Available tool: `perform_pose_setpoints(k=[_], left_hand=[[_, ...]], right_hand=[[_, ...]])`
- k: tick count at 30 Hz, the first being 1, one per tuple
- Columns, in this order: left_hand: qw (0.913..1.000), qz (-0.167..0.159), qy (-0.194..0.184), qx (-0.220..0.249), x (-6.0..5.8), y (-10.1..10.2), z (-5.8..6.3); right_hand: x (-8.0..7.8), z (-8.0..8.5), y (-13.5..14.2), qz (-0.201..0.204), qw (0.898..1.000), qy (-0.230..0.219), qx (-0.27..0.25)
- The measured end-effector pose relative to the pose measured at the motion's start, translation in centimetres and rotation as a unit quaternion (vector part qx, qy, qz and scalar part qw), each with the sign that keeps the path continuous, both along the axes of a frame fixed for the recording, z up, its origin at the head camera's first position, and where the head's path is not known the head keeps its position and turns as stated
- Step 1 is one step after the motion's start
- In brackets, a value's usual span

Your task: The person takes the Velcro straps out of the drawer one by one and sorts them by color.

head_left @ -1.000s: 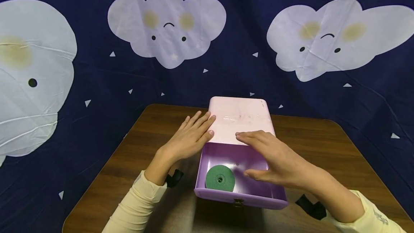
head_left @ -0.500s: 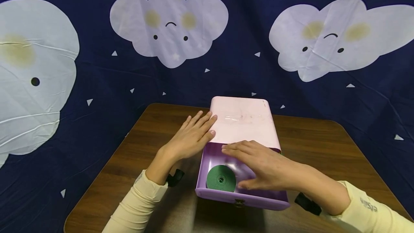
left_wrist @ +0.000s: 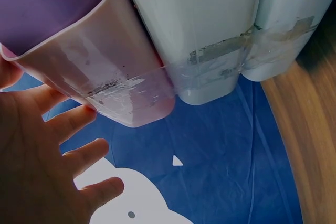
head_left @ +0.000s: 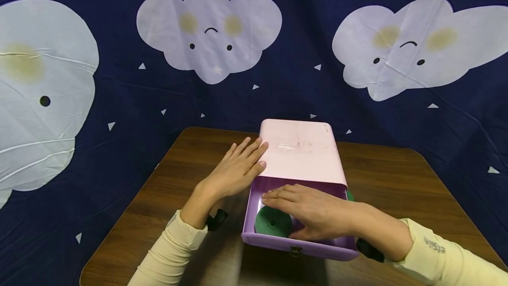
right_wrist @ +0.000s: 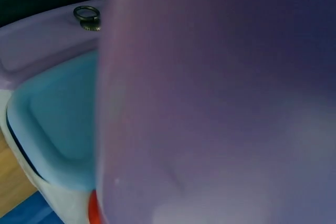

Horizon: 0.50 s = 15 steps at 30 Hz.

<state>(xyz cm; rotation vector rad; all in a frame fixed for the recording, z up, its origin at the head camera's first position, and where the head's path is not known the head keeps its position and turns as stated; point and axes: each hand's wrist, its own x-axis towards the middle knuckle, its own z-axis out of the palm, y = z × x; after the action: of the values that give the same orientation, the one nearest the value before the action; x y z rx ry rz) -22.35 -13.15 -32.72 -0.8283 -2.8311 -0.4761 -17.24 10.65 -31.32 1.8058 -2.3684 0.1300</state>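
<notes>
A purple drawer [head_left: 274, 242] is pulled out from under a pink casing [head_left: 301, 162]. Inside it, at the front left, lies a flat green coiled roll [head_left: 270, 223]. My right hand [head_left: 313, 211] reaches in over the drawer, its fingers extended past the back of the roll and its thumb by the roll's front right. The drawer's purple wall [right_wrist: 210, 103] fills most of the right wrist view, hiding that hand there. My left hand [head_left: 234, 171] rests spread against the casing's left side; in the left wrist view its fingertips touch the pink casing [left_wrist: 126, 87].
Below the pink tier are a white casing [left_wrist: 199, 30] with a blue drawer [right_wrist: 58, 119], and another pale tier [left_wrist: 289, 14]. A lower purple front [right_wrist: 42, 30] carries a ring pull [right_wrist: 86, 13]. Something green [head_left: 350, 195] shows beside the casing on the brown table [head_left: 381, 167].
My right hand has moved left and down into the drawer, closing in on the green roll. My left hand has stayed on the casing. The green thing at the casing's right has come into sight.
</notes>
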Motion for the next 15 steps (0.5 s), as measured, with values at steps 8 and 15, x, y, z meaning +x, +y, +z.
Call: perform_pose_setpoints(k=[8,15], left_hand=[[1.0000,0.004,0.001,-0.006,0.0,0.0,-0.1],[1.0000,0.006,0.002,-0.007,0.0,0.0,-0.1]], right_hand=[[-0.3,-0.8,-0.2,0.010,1.000,-0.005,0.014],[-0.6,-1.5,-0.2,0.017,0.999,-0.017,0.026]])
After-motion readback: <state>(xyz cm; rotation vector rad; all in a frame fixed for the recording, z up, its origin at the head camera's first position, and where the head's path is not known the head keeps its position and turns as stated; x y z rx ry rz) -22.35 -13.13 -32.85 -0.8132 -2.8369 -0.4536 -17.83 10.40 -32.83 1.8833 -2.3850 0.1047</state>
